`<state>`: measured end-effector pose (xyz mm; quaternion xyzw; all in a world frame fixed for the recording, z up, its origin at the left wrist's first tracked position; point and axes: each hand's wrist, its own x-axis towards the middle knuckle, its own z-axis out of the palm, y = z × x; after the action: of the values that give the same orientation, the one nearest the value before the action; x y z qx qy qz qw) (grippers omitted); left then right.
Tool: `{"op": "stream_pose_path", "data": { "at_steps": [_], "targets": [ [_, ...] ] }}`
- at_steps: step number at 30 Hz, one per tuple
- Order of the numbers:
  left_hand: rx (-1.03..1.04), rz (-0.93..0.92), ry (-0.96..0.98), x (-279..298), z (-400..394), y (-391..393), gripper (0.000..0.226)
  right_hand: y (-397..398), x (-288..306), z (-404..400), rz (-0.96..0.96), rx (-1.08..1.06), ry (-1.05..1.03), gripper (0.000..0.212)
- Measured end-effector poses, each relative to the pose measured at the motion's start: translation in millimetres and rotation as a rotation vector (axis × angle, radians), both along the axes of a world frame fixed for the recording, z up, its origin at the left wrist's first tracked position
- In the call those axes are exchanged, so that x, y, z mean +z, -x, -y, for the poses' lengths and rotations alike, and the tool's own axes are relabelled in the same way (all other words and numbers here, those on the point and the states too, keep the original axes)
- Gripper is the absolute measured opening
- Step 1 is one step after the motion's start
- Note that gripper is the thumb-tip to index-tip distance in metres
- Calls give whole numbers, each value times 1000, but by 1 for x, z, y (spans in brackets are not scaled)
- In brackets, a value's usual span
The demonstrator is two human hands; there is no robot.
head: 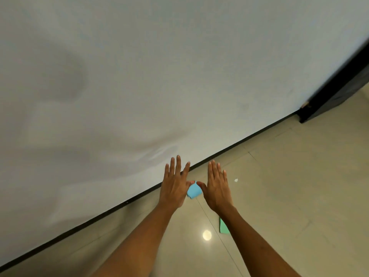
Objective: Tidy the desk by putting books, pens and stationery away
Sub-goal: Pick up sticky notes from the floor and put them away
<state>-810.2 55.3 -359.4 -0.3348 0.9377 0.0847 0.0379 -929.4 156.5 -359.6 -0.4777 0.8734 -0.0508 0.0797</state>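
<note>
- A plain white wall (139, 76) fills most of the head view, meeting a glossy beige tiled floor (289, 186) along a dark skirting line (249, 135); a dark door frame or cabinet edge (339, 90) stands at the far right. No desk is in sight.
- Both arms reach forward and down, palms turned away from the camera. The left hand (174, 184) and the right hand (216, 186) are spread flat with fingers extended, gripping nothing.
- A light blue piece of paper (193, 190) shows in the gap between the two thumbs, low by the floor. Whether a thumb touches it I cannot tell.
- A green paper (223, 226) lies on the floor, partly hidden behind the right forearm; a small white scrap (236, 179) lies further out, beyond the right hand.
- The step in hand looks like gathering stationery that has ended up on the floor, starting with the blue sheet.
- To do it well: lower one hand over the blue sheet and pinch an edge between thumb and forefinger, since thin paper on smooth tile is likely to slide under a flat palm.
- Take the green paper next, stacking it with the blue so one hand stays free.
- The scrap is tiny; a fingertip pinch suits it best.
</note>
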Motion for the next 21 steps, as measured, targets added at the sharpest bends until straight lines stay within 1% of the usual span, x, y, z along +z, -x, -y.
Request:
{"op": "stream_pose_path", "data": {
  "at_steps": [3, 4, 5, 7, 8, 12, 16, 19, 21],
  "targets": [
    [-60, 23, 24, -94, 11, 27, 72, 19, -89, 26, 63, -85, 22, 110],
    [-76, 37, 29, -122, 16, 36, 71, 25, -113, 33, 93, -129, 29, 110],
    [-85, 66, 12, -154, 23, 46, 70, 31, -144, 40, 129, -170, 35, 103],
    [-56, 104, -67, -214, 32, 69, 68, 42, -205, 49, 186, -225, 22, 74],
    [-32, 95, -109, -243, 37, 80, 67, 50, -237, 52, 213, -241, 23, 66],
    [67, 39, -221, -350, 64, 122, 69, 75, -348, 60, 334, -339, 96, 55],
    [5, 58, -277, -435, 83, 151, 73, 94, -424, 75, 471, -478, 157, 53],
    [14, 78, -314, -479, 82, 168, 79, 101, -462, 87, 474, -536, 159, 52],
    [18, 98, -299, -501, 77, 178, 83, 102, -483, 90, 433, -540, 110, 46]
  ]
}}
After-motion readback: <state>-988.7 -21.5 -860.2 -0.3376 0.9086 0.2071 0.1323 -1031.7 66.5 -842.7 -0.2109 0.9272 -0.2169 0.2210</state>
